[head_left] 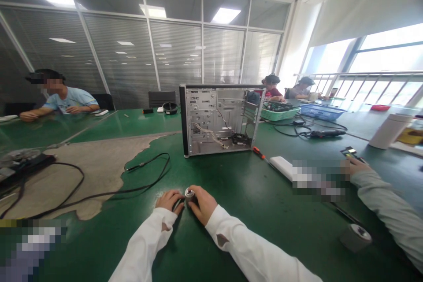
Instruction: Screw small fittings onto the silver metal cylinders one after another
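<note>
The right hand [204,205] is grasping a small metal cylinder [189,195] from its right side, the thumb pressing near its base. The left hand [169,200] is resting just left of it with bent fingers; I cannot tell whether these are gripping anything or touching the metal. The cylinder is standing roughly upright on the near part of the green table [244,202], well in front of the open computer case [205,116].

Being round, the cylinder could tip and roll if the right fingers were loosening while the left ones were nudging it. With 2 hands working this close, a finger could also get pinched. A black cable [168,161] is looping to the far left, and a sweeping left sleeve could snag it. The case is standing on edge, so a hard bump could topple it onto the screwdriver [258,153] lying by its right corner. At the near right, 1 more metal cylinder [355,238] is sitting near a co-worker's sleeve [383,205], where a careless elbow could knock it over.
</note>
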A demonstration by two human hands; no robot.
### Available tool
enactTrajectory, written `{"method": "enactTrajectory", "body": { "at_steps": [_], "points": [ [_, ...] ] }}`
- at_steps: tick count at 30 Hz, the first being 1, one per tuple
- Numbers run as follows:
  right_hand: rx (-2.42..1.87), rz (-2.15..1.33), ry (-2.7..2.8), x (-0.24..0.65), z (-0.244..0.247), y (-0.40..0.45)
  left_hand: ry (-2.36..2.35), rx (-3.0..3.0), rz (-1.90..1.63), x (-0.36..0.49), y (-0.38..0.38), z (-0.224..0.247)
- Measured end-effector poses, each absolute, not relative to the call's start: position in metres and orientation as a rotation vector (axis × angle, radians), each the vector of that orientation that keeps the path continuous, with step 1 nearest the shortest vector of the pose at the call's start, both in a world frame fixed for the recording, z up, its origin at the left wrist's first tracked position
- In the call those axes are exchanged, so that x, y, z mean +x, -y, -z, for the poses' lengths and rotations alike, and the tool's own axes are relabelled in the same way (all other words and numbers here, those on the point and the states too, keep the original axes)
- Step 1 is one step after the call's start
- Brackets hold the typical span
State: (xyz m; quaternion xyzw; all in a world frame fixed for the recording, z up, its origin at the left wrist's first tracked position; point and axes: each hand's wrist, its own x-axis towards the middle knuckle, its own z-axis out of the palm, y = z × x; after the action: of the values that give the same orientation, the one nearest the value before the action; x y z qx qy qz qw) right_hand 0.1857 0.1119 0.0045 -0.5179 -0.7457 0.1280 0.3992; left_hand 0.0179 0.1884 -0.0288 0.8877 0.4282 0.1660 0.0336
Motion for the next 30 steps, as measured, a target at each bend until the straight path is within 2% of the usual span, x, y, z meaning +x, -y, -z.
{"method": "enactTrajectory", "body": {
  "at_steps": [19,24,30],
  "points": [
    [-1.284,-0.413,1.821,0.187,-0.008,-0.109,-1.376,2.687,-0.483,0.019,-0.186,0.026],
    [-1.231,-0.740,1.512,0.184,0.001,-0.116,-1.389,2.688,-0.443,0.019,-0.187,0.024],
    [-0.893,-1.231,0.992,0.184,0.015,-0.134,-1.385,2.687,-0.443,0.019,-0.187,0.025]
  ]
}}
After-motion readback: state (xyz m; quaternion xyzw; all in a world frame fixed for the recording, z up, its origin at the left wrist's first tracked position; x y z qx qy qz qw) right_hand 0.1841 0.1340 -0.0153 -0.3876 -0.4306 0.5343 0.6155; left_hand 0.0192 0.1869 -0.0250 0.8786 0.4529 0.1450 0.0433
